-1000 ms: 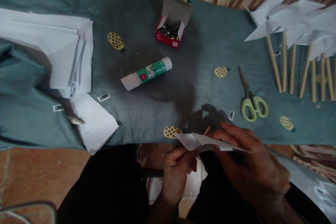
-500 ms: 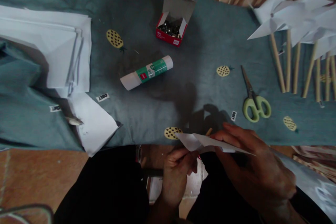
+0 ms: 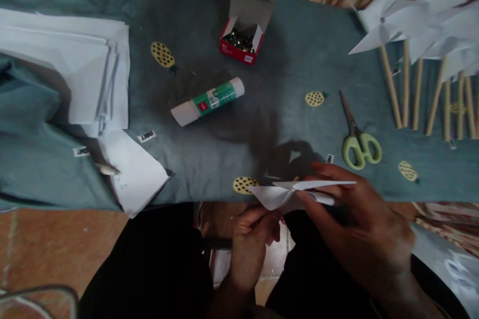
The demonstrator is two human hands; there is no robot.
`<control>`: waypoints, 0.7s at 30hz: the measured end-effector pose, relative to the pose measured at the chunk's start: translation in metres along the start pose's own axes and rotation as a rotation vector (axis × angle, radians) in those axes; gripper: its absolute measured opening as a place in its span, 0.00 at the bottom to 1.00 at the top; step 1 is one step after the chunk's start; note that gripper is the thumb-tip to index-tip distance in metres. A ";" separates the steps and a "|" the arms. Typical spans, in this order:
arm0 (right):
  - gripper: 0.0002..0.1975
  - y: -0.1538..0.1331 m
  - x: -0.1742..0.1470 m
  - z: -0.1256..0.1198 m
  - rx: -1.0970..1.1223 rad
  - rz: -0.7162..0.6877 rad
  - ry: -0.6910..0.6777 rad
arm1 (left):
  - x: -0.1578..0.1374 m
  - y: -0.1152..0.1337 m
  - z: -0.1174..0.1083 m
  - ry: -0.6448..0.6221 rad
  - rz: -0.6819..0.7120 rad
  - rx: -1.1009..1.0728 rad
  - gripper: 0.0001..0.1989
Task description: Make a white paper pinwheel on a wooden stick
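Note:
Near the table's front edge, a white paper pinwheel [image 3: 275, 199] is seen almost edge-on, its blades spread sideways. My left hand [image 3: 252, 239] is closed on it from below, the fingers pinched together; what lies inside this grip is partly hidden. From the right, my right hand [image 3: 359, 219] grips the paper near its middle, thumb in front and fingers behind the blades. A small tan tip, perhaps of a stick, shows just behind the paper. Green-handled scissors [image 3: 359, 147] lie beyond my right hand, blades pointing away.
A glue stick [image 3: 209, 101] lies mid-table. Behind it stands an open red box [image 3: 238, 52] of small metal pieces. White paper sheets [image 3: 90, 79] are stacked left, partly under folded green cloth [image 3: 30, 119]. Several finished pinwheels [image 3: 396, 15] with tan sticks lie at the right.
The pinwheel has tilted, and its blades show in a different position. My right hand has shifted slightly left and up along the paper. My left hand stays nearly in place.

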State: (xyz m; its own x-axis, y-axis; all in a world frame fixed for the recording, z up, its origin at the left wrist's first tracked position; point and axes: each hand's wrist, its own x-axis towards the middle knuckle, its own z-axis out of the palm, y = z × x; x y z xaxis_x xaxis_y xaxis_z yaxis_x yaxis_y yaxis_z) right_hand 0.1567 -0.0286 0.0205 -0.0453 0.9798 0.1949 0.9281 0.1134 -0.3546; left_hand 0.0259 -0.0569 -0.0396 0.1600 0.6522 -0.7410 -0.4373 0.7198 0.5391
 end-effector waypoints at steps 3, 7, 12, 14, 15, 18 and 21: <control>0.14 0.001 0.000 0.001 0.140 0.143 -0.079 | -0.001 -0.001 0.000 -0.002 0.031 -0.017 0.12; 0.17 0.003 0.004 0.001 0.363 0.303 -0.173 | -0.004 -0.005 -0.001 -0.033 0.063 -0.048 0.09; 0.16 0.008 0.015 0.002 0.544 0.369 -0.242 | -0.007 -0.011 -0.002 -0.082 0.156 -0.115 0.09; 0.17 0.010 0.019 0.003 0.614 0.400 -0.271 | -0.009 -0.011 -0.001 -0.090 0.179 -0.158 0.08; 0.17 0.011 0.022 0.003 0.644 0.413 -0.287 | -0.010 -0.010 0.000 -0.089 0.184 -0.180 0.09; 0.17 0.011 0.028 0.003 0.717 0.442 -0.332 | -0.013 -0.008 0.002 -0.079 0.173 -0.226 0.11; 0.17 0.012 0.035 0.004 0.816 0.469 -0.382 | -0.014 -0.006 0.002 -0.084 0.151 -0.221 0.14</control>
State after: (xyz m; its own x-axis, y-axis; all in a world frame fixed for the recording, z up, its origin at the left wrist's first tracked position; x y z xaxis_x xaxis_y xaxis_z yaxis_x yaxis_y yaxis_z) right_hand 0.1649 0.0076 0.0197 0.0107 0.9255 -0.3786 0.3534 -0.3577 -0.8644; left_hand 0.0286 -0.0702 -0.0316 0.1472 0.7719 -0.6184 -0.6428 0.5499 0.5333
